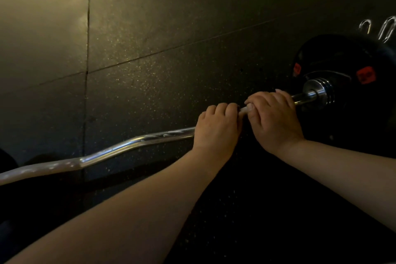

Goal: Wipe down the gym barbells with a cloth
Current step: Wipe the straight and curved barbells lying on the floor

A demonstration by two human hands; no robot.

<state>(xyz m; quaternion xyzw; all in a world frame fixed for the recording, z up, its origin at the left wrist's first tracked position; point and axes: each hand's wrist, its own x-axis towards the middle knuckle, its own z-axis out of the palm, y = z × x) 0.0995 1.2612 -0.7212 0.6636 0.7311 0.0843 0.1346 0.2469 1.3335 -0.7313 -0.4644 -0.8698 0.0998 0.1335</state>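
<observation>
A chrome curl barbell (128, 144) with a wavy shaft runs from the lower left up to the right, over a dark rubber floor. Its right end carries a black weight plate (351, 96) with red labels behind a chrome collar (317, 91). My left hand (216, 128) grips the shaft, fingers curled over it. My right hand (274, 118) grips the shaft just beside it, nearer the collar. A small white bit, perhaps a cloth (244, 110), shows between the two hands; most of it is hidden.
The speckled black rubber floor tiles (171, 60) have seams crossing the view. Metal spring clips (383, 28) lie on the floor at the upper right, behind the plate. The light is dim, brighter at the upper left.
</observation>
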